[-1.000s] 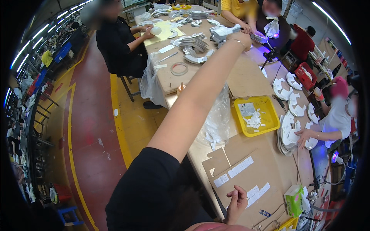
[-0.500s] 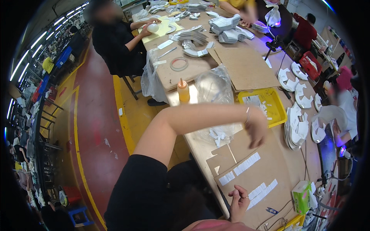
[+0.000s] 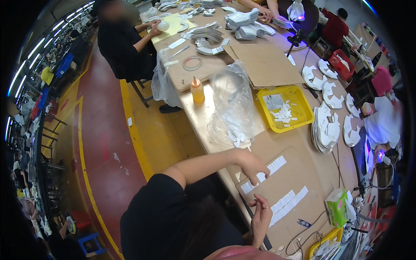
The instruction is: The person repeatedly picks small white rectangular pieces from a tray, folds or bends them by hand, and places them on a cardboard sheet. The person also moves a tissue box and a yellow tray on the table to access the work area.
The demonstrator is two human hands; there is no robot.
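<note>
Above one row of small white rectangular pieces (image 3: 277, 163), my left hand (image 3: 252, 166) points its fingers down. They are apart, with the tips over or touching the row where it has a gap; nothing shows between them. Closer to me, my right hand (image 3: 261, 216) has its fingers curled and the thumb drawn in; anything small in the pinch is hidden. Beside it lies a second row of white pieces (image 3: 289, 205). Both rows rest on a brown cardboard sheet (image 3: 299, 169). Beyond, a yellow tray (image 3: 308, 117) contains a heap of loose white pieces (image 3: 283, 114).
An orange-filled squeeze bottle (image 3: 197, 92) and crumpled clear plastic (image 3: 232, 108) lie past my left arm. Stacked white cut shapes (image 3: 325, 130) line the right side. Small blue snips (image 3: 304, 223), a cable and a green tissue pack (image 3: 338, 208) are near right. Co-workers sit around the table.
My left hand has come down and toward me, from beside the yellow tray to the far row of white pieces. My right hand has shifted slightly up and left. The whole view has shifted slightly.
</note>
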